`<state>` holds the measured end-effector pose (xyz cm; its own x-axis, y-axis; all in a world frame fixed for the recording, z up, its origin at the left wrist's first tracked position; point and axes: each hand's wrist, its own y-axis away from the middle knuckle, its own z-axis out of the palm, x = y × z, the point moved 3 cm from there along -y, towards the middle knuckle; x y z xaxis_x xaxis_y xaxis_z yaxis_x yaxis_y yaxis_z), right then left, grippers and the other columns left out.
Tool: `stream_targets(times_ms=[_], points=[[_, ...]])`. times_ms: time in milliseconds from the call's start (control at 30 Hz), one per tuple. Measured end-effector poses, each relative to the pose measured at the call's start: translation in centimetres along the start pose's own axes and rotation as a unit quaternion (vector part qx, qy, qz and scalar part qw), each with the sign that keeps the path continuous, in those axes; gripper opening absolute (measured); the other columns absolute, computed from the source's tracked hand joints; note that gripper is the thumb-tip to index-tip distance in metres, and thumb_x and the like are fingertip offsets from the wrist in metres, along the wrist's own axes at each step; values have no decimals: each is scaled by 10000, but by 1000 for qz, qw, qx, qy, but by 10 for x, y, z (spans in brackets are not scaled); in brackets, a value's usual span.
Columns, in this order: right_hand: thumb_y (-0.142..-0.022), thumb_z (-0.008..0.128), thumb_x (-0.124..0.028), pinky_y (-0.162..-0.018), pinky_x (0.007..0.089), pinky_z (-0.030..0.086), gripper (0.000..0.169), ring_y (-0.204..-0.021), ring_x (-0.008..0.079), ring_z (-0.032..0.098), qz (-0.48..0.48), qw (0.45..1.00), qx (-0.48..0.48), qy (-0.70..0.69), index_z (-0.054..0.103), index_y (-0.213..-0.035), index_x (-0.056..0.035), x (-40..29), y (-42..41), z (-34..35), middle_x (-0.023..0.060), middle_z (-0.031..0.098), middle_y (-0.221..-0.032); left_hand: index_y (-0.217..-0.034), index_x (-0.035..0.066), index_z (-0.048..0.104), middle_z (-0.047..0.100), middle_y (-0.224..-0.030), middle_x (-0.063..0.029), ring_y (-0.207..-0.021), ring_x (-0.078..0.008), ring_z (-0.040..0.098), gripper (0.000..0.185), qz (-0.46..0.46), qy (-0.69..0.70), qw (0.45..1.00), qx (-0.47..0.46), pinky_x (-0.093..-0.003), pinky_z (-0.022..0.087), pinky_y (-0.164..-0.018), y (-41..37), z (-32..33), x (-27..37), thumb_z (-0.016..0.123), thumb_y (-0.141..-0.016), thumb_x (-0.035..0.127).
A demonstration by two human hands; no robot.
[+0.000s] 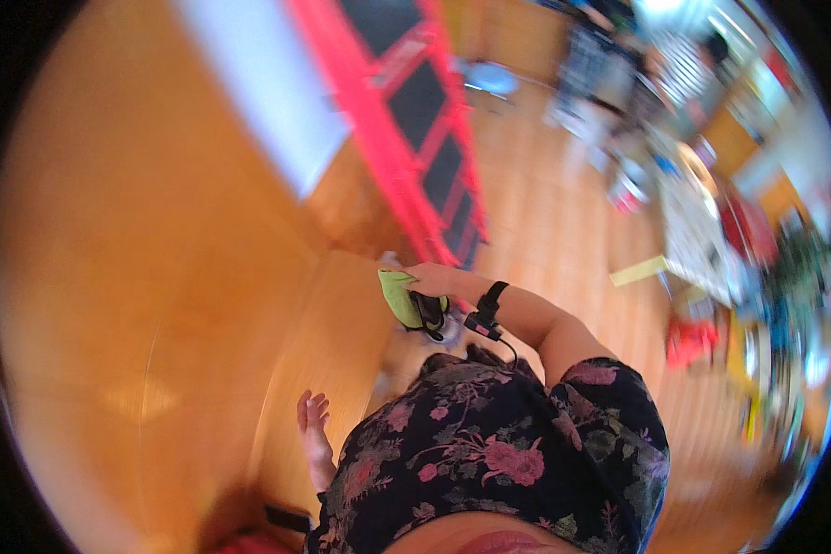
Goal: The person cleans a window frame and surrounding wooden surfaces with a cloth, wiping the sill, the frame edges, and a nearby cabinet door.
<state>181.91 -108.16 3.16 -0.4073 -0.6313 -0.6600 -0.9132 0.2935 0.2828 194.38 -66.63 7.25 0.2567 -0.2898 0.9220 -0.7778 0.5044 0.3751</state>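
Note:
My right hand (432, 280) is in front of my body, its fingers closed on the edge of a lime-green cloth item (396, 298). A dark part with a strap (429, 313) hangs beside the green cloth; blur hides exactly what it is. A black strap with a small device and a cable (485, 315) sits on my right forearm. Low on the left, my left hand (314, 422) is raised, fingers apart, with nothing in it. It is near a smooth wooden surface (284, 401).
A red frame with black panels (419, 104), resembling a stepladder, stands just ahead. Large wooden panels (145, 263) fill the left. At right are a cluttered table (692, 228) and a red bag (689, 341). A blue-topped stool (492, 77) and a person in stripes (682, 69) are farther off.

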Motion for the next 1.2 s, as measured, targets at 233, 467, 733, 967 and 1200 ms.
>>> stream_targets(times_ms=[233, 467, 733, 967, 1200], points=[[-954, 571, -366, -855, 413, 509, 450, -968, 319, 667, 366, 849, 308, -224, 607, -1255, -34, 114, 274, 28, 222, 687, -1067, -1405, 50, 467, 603, -1219, -104, -1136, -210, 561, 462, 30, -193, 928, -316, -335, 420, -1009, -148, 115, 34, 521, -1032, 318], [-930, 582, -318, -850, 444, 493, 343, -981, 375, 649, 448, 797, 313, -257, 652, -1086, -20, 30, 310, 79, 248, 677, -1045, -1491, 19, 345, 546, -1370, -176, -1244, -248, 540, 655, 234, -269, 735, -576, -356, 437, -1019, -135, 300, 93, 650, -938, 194], [-861, 598, -174, -807, 465, 507, 231, -945, 402, 637, 445, 811, 356, -133, 634, -1056, -57, -51, 275, 27, 199, 677, -979, -1377, 68, 518, 664, -1146, -154, -1069, -264, 646, 587, 368, -314, 425, -765, -377, 499, -917, -21, 417, 98, 735, -834, 108], [-824, 617, -76, -834, 442, 514, 194, -974, 338, 641, 390, 685, 616, -10, 671, -1010, -71, -49, 318, 34, 112, 681, -976, -1068, 45, 661, 559, -1210, -111, -1145, -275, 555, 328, 422, -182, 356, -814, -384, 459, -974, -25, 467, 103, 795, -798, 175], [-810, 648, -84, -756, 396, 544, 193, -862, 334, 676, 479, 607, 626, -101, 705, -995, -86, -45, 359, -3, 128, 691, -919, -905, 23, 643, 632, -1116, -118, -1150, -271, 572, 229, 447, -229, 257, -826, -390, 455, -983, -18, 544, 114, 771, -794, 176]])
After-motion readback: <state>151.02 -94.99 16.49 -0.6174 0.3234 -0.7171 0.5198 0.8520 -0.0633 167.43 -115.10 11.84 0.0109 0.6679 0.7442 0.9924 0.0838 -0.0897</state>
